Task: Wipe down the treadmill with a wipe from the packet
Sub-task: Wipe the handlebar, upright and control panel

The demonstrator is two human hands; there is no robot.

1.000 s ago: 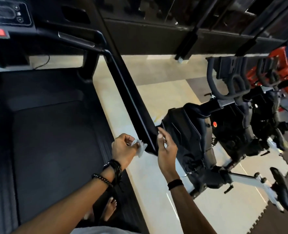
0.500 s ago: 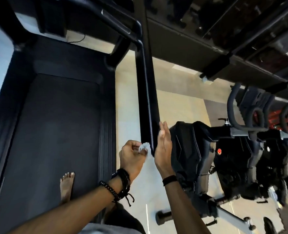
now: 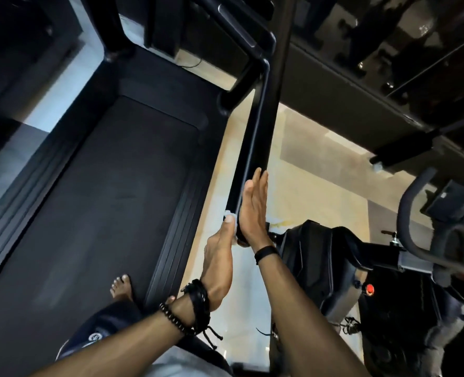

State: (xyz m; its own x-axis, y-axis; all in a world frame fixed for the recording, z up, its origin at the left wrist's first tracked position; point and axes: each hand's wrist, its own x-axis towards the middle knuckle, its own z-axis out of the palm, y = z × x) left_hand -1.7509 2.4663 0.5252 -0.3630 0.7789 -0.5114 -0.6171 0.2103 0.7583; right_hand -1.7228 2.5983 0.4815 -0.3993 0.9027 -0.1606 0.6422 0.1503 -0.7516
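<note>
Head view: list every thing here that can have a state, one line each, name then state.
Wipe: out of the packet, pressed to the near end of the rail.
Left hand: presses the wipe with its thumb.
Right hand: flat, fingers straight, against the rail's right side.
Treadmill side rail: held between both hands.
Treadmill belt: bare foot on its near end; motion cannot be told.
Exercise bike: unoccupied.

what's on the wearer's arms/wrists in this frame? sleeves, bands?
Both forearms bare, no sleeves in view. Left wrist: black beaded bracelet plus a black corded band with loose tie ends. Right wrist: one plain, narrow black band. No gloves; no rings visible on the fingers.
</note>
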